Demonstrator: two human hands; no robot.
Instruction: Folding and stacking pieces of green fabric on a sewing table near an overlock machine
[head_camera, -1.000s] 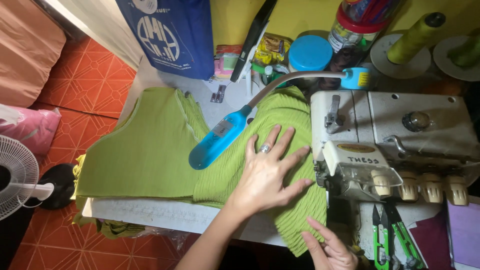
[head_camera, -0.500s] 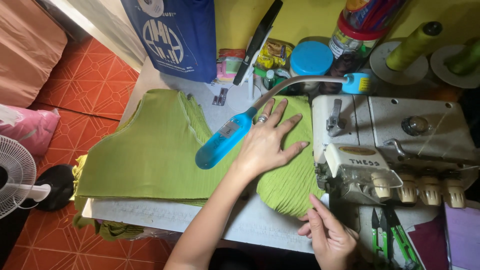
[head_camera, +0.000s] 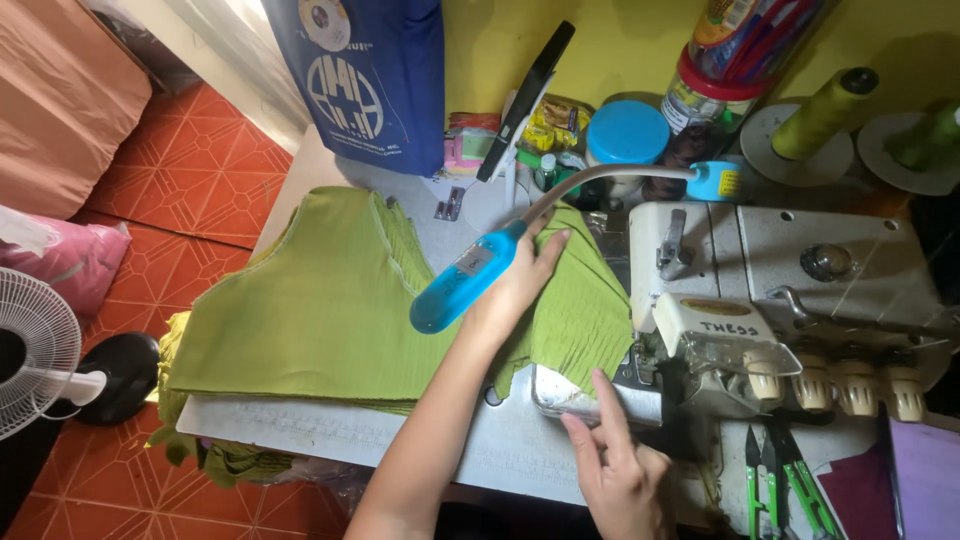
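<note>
From the head camera I look down on a sewing bench crowded at its back edge: a clear round jar with a red band (head_camera: 722, 75) holds a bundle of bright packets, and beside it stands a tub with a sky-blue lid (head_camera: 627, 133), its contents hidden. A spool of olive-green thread (head_camera: 822, 113) sits upright on a grey disc behind the white overlock sewing machine (head_camera: 780, 300).

The olive-green pleated fabric piece (head_camera: 585, 310) lies on the grey work table (head_camera: 340, 435) just left of the machine, its ribs running from the far edge toward me and fanning out nearer the machine's metal plate. It overlaps a larger flat panel of the same green cloth (head_camera: 310, 310) that stretches leftward.

My left hand (head_camera: 520, 285) reaches forward under the blue-headed gooseneck lamp (head_camera: 465, 280), palm down and fingers flat, pressing on the pleated piece rather than gripping it. My right hand (head_camera: 615, 470) hovers low at the table's near edge, loosely curled, index finger extended toward the plate, holding nothing.
</note>
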